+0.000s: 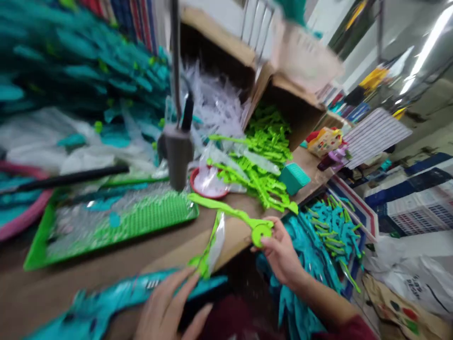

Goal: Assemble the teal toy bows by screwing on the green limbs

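Note:
My right hand [283,252] is pinched round the disc end of a long lime-green plastic piece [230,215] that stretches left over the brown table [106,264]. My left hand [168,307] lies low at the table's near edge, fingers stretched over a teal plastic part [116,295]. A second green piece with a clear plastic sleeve [212,248] hangs by its fingertips. The picture is smeared by motion.
A pile of lime-green parts [264,160] spills from a cardboard box [293,106]. A green tray [106,224], a red dish [208,184], a grey upright tool [177,156] and a teal block [293,177] stand on the table. Teal parts fill a bin [329,231] to the right.

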A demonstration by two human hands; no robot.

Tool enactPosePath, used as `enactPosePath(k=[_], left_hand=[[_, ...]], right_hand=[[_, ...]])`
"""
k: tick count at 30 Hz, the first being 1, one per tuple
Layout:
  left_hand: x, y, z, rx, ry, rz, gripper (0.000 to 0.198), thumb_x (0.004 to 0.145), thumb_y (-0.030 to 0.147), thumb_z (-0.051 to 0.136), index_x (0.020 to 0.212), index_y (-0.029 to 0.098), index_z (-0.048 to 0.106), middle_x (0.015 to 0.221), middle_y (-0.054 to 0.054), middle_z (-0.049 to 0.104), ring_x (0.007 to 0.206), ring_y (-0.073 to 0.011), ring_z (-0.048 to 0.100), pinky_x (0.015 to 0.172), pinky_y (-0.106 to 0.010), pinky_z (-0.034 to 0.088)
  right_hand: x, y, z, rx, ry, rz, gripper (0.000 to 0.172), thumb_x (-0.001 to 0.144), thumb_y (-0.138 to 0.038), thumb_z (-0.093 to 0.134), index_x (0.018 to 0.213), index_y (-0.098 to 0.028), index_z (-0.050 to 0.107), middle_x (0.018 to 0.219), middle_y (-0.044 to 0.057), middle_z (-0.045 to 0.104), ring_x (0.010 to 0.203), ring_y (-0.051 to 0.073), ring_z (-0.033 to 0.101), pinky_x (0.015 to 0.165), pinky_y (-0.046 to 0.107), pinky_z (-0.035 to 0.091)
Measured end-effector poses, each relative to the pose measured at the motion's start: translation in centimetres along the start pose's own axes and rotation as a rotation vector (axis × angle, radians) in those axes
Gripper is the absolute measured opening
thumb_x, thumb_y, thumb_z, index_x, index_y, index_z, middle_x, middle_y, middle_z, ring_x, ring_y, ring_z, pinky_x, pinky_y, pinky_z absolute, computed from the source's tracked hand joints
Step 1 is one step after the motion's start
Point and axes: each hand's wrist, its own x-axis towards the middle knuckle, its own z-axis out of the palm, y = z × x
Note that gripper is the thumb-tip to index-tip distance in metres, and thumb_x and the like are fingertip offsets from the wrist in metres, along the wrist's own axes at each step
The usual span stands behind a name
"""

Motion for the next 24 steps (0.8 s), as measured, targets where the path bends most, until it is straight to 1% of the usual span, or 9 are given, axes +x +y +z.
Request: enactPosePath(k=[2,4,6,9,12,14,16,21,24], left_hand=[[0.5,2.5,-0.4,-0.203,-0.135,-0.261,0.04,0.099,0.033,0.049,0.137,0.023,0.054,0.121,-0.009,0.069,0.109,-0.0249,0.067,0.086,-0.038,0.059],[1.8,4.0,-0.7,-0.411,-0.243,-0.414,0.032,0.103,0.03,0.037,0.122,0.023,0.062,0.113,-0.006,0.072,0.101,-0.0198,0.07,0.085,-0.032,0.059],[2.9,4.5,-1.2,-0.475,-0.255,-0.496,0.032,0.103,0.032,0.036,0.107,0.022,0.066,0.108,-0.006,0.071,0.099,-0.0191,0.069,0.087,-0.031,0.057],[3.5,4.5,-1.9,-0.42,-0.267,-0.522,0.033,0.1,0.037,0.039,0.085,0.022,0.064,0.095,-0.006,0.068,0.089,-0.0198,0.066,0.079,-0.032,0.055],[3.4,4.7,-1.6,-0.389,-0.444,-0.503,0.026,0.094,0.032,0.041,0.076,0.022,0.058,0.084,-0.003,0.063,0.076,-0.0188,0.062,0.069,-0.032,0.053],[3.4,5.1,-0.8,-0.368,-0.56,-0.524,0.02,0.089,0.027,0.042,0.08,0.022,0.058,0.085,-0.003,0.062,0.075,-0.0188,0.061,0.068,-0.032,0.051],[3.6,5.6,0.3,-0.335,-0.59,-0.574,0.018,0.088,0.025,0.042,0.084,0.021,0.059,0.089,-0.004,0.062,0.079,-0.0199,0.062,0.07,-0.034,0.051],[4.0,5.5,1.3,-0.359,-0.416,-0.553,0.02,0.093,0.025,0.043,0.084,0.019,0.06,0.093,-0.006,0.064,0.084,-0.0196,0.062,0.077,-0.035,0.053],[3.4,3.9,0.2,-0.381,-0.324,-0.391,0.025,0.1,0.031,0.043,0.111,0.019,0.062,0.111,-0.009,0.067,0.1,-0.0205,0.065,0.087,-0.036,0.055]], right_hand=[[-4.5,3.5,1.5,0.01,-0.102,0.128,0.043,0.073,-0.027,0.08,0.102,-0.025,0.049,0.085,-0.004,0.065,0.07,0.011,0.068,0.064,0.023,0.056],[-7.3,5.5,2.3,-0.113,-0.217,0.101,0.038,0.076,-0.031,0.079,0.101,-0.024,0.051,0.084,-0.003,0.064,0.072,0.011,0.066,0.066,0.022,0.055],[-8.4,6.1,2.2,-0.388,-0.327,-0.129,0.039,0.08,-0.035,0.077,0.11,-0.024,0.054,0.096,0.002,0.064,0.083,0.014,0.066,0.071,0.026,0.057],[-7.7,4.6,1.2,-0.861,-0.424,-0.735,0.063,0.082,-0.039,0.075,0.136,-0.021,0.048,0.123,0.015,0.057,0.107,0.023,0.063,0.083,0.036,0.06],[-6.3,2.4,0.8,-1.198,-0.668,-1.077,0.071,0.089,-0.037,0.068,0.148,-0.01,0.038,0.129,0.022,0.057,0.112,0.027,0.062,0.087,0.037,0.061],[-5.8,1.6,1.0,-1.291,-0.803,-1.073,0.074,0.091,-0.039,0.064,0.149,-0.003,0.034,0.127,0.023,0.06,0.115,0.029,0.062,0.09,0.037,0.061],[-5.6,1.4,1.2,-1.292,-0.811,-1.003,0.079,0.092,-0.042,0.063,0.15,0.0,0.03,0.128,0.025,0.058,0.123,0.03,0.059,0.096,0.038,0.06],[-5.0,1.6,0.7,-1.31,-0.766,-0.853,0.082,0.091,-0.031,0.066,0.156,-0.01,0.022,0.135,0.024,0.053,0.131,0.031,0.054,0.103,0.043,0.057],[-3.7,1.5,0.6,-1.248,-0.568,-0.813,0.081,0.085,-0.028,0.071,0.154,-0.023,0.03,0.126,0.017,0.059,0.118,0.029,0.061,0.094,0.043,0.061]])
